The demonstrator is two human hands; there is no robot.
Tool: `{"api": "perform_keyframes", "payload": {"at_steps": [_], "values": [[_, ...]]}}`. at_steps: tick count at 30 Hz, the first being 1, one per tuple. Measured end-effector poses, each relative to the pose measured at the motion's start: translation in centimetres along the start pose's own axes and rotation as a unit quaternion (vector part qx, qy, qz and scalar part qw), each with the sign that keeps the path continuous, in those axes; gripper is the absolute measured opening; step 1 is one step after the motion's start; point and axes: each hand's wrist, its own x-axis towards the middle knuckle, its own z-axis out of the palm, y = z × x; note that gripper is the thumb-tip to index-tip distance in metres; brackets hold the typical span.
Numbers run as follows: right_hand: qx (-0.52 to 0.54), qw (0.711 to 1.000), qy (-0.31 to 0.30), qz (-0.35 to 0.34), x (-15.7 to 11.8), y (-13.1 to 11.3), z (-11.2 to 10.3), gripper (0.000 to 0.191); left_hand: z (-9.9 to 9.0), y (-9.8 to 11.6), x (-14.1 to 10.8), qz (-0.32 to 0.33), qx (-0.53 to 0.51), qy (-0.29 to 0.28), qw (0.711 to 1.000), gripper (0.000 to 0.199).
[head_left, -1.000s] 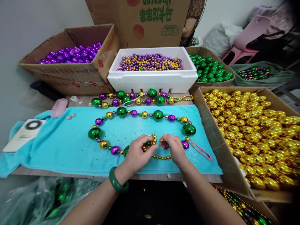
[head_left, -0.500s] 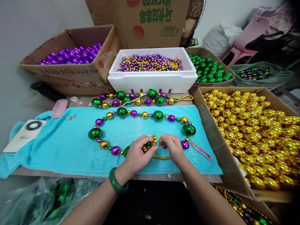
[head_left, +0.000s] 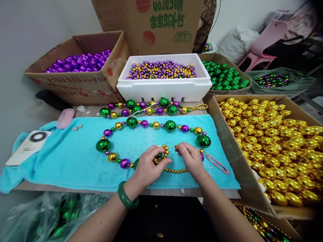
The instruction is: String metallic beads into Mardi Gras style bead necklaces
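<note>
A necklace of large green, purple and gold beads (head_left: 103,145) lies in a loop on the turquoise towel (head_left: 68,158). My left hand (head_left: 147,166) is closed around part of it, with small gold beads (head_left: 165,152) curling up between thumb and forefinger. A thin string of gold beads (head_left: 176,171) runs from there to the right along the towel. My right hand (head_left: 191,159) pinches something tiny at its fingertips, too small to make out, a short gap from the left hand. Pink thread snips (head_left: 217,163) lie just right of it, among loose white threads.
Behind the towel lies another bead necklace (head_left: 172,110). Boxes hold purple beads (head_left: 80,63), green beads (head_left: 224,75) and gold beads (head_left: 272,148); a white foam box (head_left: 164,90) holds small mixed beads. A pink object (head_left: 65,118) and a white box (head_left: 29,148) sit left.
My right hand has drawn slightly away to the right, widening the gap between the hands. My left hand stays almost in place, still holding the beads. The view has tilted slightly.
</note>
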Motion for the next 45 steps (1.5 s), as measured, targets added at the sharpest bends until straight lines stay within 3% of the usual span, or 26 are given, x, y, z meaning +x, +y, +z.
{"api": "perform_keyframes", "payload": {"at_steps": [4, 7, 10, 16, 20, 22, 25, 28, 31, 33, 36, 39, 42, 45], "values": [[-0.088, 0.992, 0.07, -0.048, 0.2, 0.0, -0.3, 0.031, -0.3, 0.0, 0.1, -0.004, -0.017, 0.008, 1.0, 0.015], [0.039, 0.999, -0.024, -0.019, -0.2, -0.9, 0.6, 0.033, -0.5, 0.1, 0.0, -0.046, -0.04, 0.045, 0.997, 0.016], [0.179, 0.976, -0.11, 0.054, -0.6, -1.6, 2.1, 0.027, -0.9, 0.3, 0.0, -0.072, -0.088, 0.056, 0.992, 0.032], [0.242, 0.959, -0.129, 0.074, -0.6, -2.1, 4.2, 0.027, -2.4, 0.1, 0.3, -0.173, -0.261, 0.005, 0.95, 0.028], [0.272, 0.949, -0.122, 0.102, -0.5, -2.5, 4.2, 0.023, -3.2, 0.2, 0.4, -0.189, -0.253, 0.026, 0.949, 0.028], [0.223, 0.968, -0.087, 0.078, -0.5, -2.6, 3.7, 0.021, -3.7, 0.3, 0.3, -0.187, -0.214, 0.022, 0.959, 0.025], [0.07, 0.995, -0.066, -0.039, -0.3, -3.2, 2.6, 0.013, -4.0, 0.1, 0.3, -0.157, -0.17, 0.013, 0.973, 0.02], [-0.039, 0.986, -0.074, -0.145, -0.2, -4.4, 1.7, 0.014, -3.8, -0.3, 0.2, -0.123, -0.136, 0.004, 0.983, 0.016], [-0.07, 0.977, -0.096, -0.179, 0.0, -5.8, 1.2, 0.017, -3.6, -0.4, 0.2, -0.132, -0.149, -0.011, 0.98, 0.015], [-0.09, 0.977, -0.117, -0.154, 0.2, -6.1, 1.0, 0.016, -3.8, -0.3, 0.2, -0.161, -0.191, -0.005, 0.968, 0.018], [-0.139, 0.976, -0.153, -0.066, 0.8, -5.6, 0.1, 0.021, -4.9, -0.1, 0.4, -0.184, -0.238, 0.022, 0.954, 0.023], [-0.127, 0.976, -0.179, -0.011, 1.4, -4.6, -1.4, 0.005, -6.4, -0.2, 0.6, -0.175, -0.238, 0.039, 0.955, 0.027], [-0.07, 0.983, -0.167, 0.025, 2.0, -5.1, -3.4, 0.014, -7.5, -0.8, 0.6, -0.162, -0.21, -0.014, 0.964, 0.034], [-0.031, 0.989, -0.14, 0.041, 2.8, -8.0, -5.4, 0.017, -7.6, -1.6, 0.5, -0.131, -0.139, -0.102, 0.976, 0.052]]}}
